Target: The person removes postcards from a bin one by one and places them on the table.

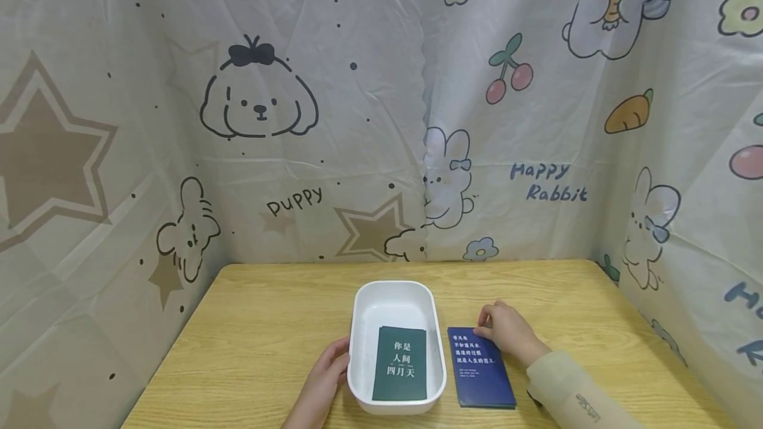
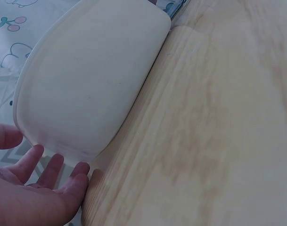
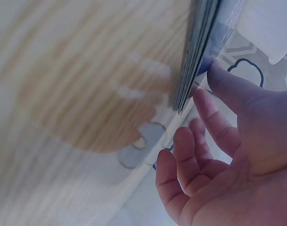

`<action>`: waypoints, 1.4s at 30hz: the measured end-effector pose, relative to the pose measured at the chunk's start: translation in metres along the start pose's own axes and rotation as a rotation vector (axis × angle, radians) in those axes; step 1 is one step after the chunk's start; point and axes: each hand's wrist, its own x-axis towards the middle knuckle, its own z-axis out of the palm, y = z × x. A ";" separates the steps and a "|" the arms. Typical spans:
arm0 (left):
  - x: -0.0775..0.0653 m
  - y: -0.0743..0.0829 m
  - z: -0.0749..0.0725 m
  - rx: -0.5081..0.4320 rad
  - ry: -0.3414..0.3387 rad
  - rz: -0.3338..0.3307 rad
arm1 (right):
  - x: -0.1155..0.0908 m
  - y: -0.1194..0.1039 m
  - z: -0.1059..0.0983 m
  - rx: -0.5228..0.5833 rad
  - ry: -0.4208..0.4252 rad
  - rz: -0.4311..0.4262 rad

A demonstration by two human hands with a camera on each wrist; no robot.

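Observation:
A white plastic bin (image 1: 393, 310) stands on the table with dark green cards (image 1: 401, 366) lying inside, white lettering facing up. My left hand (image 1: 324, 376) rests against the bin's left outer wall; in the left wrist view its fingertips touch the white wall (image 2: 91, 80) from outside. To the right of the bin lies a stack of cards, a blue card (image 1: 483, 373) with white lettering on top. At the stack's far end my right hand (image 1: 509, 333) pinches the blue card's edge, thumb on its face and index finger at the edge. The right wrist view shows the stack's layered side (image 3: 195, 61).
The wooden table (image 1: 256, 323) extends on both sides of the bin and behind it. A printed cloth curtain (image 1: 334, 151) with cartoon drawings hangs around the table's back and sides.

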 end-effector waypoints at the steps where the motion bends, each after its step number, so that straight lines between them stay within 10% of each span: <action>1: 0.000 0.000 0.000 0.002 -0.001 -0.001 | 0.000 0.000 0.000 0.001 0.000 0.002; 42: 0.001 -0.001 0.000 0.005 0.012 0.006 | -0.004 -0.003 -0.001 -0.043 0.009 -0.026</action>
